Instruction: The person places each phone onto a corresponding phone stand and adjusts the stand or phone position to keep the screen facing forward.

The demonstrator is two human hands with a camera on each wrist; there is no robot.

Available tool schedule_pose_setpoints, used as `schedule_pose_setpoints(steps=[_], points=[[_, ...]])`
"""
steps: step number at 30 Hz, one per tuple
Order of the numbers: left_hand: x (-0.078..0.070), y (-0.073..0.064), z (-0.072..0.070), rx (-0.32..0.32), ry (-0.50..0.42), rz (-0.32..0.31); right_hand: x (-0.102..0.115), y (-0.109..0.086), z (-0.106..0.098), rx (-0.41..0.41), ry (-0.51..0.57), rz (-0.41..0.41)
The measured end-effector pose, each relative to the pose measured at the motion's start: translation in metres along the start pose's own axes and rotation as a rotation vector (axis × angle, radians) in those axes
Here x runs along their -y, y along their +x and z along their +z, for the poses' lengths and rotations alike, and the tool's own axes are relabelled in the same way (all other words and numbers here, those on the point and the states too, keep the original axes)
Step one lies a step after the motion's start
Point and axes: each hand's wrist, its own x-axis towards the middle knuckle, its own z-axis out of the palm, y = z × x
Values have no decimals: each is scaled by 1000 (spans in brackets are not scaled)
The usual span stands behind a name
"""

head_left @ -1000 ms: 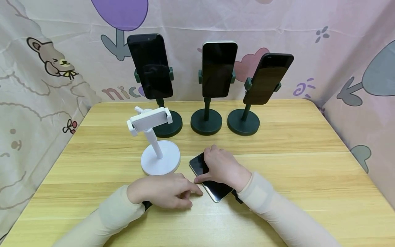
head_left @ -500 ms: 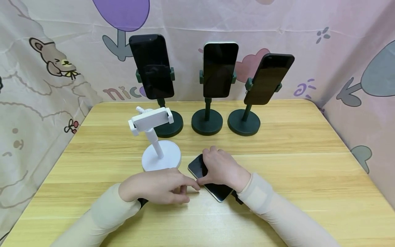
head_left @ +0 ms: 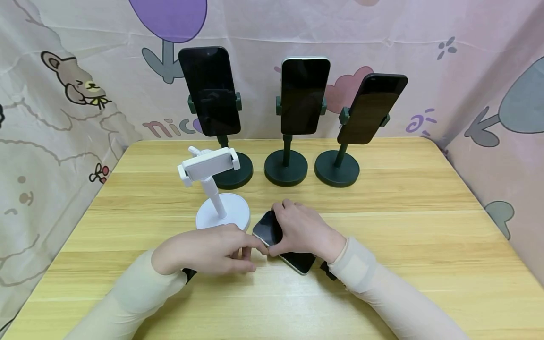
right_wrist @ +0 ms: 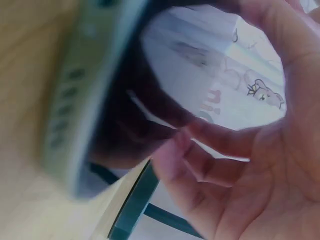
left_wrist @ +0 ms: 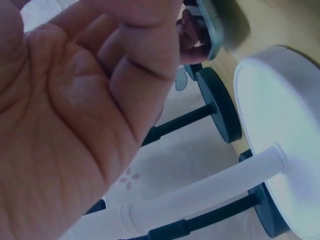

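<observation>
A smartphone (head_left: 293, 259) with a dark screen and pale frame lies face up at the front middle of the table, slanted. My right hand (head_left: 308, 233) reaches over it and grips it across its width, thumb at the near-left edge, fingers at the far edge. In the right wrist view the phone's side (right_wrist: 67, 105) shows close up. My left hand (head_left: 212, 250) is beside it, index fingertip at the phone's left edge close to the right thumb, the other fingers loosely bent. Just behind the left hand stands a white phone stand (head_left: 222, 215) with a bare clamp.
Three dark green stands stand in a row at the back, each clamping a phone: a left stand (head_left: 233, 172), a middle stand (head_left: 285, 169) and a right stand (head_left: 337, 169). A patterned cloth (head_left: 446, 85) hangs behind the wooden table (head_left: 425, 208).
The phone has shifted slightly left with my right hand. My left hand has drawn back a little to the left and away from the front edge, staying close to the phone.
</observation>
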Motion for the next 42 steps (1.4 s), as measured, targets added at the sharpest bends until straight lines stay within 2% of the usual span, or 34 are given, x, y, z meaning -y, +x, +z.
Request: schedule_pose_setpoints(steps=[5,18,27,42], points=[[-1,-3,-4,-17,-1,26,-2,1,-3,-68,48,6],[-2,-19,-18,-77,49,11,-1,2,-11,-115,123,49],[-7,-32,-29,-121,37,-16,-2,2,-14,-160,208,51],[-8,-54,-44,-189,70,-92,0,1,-17,-239,229,29]])
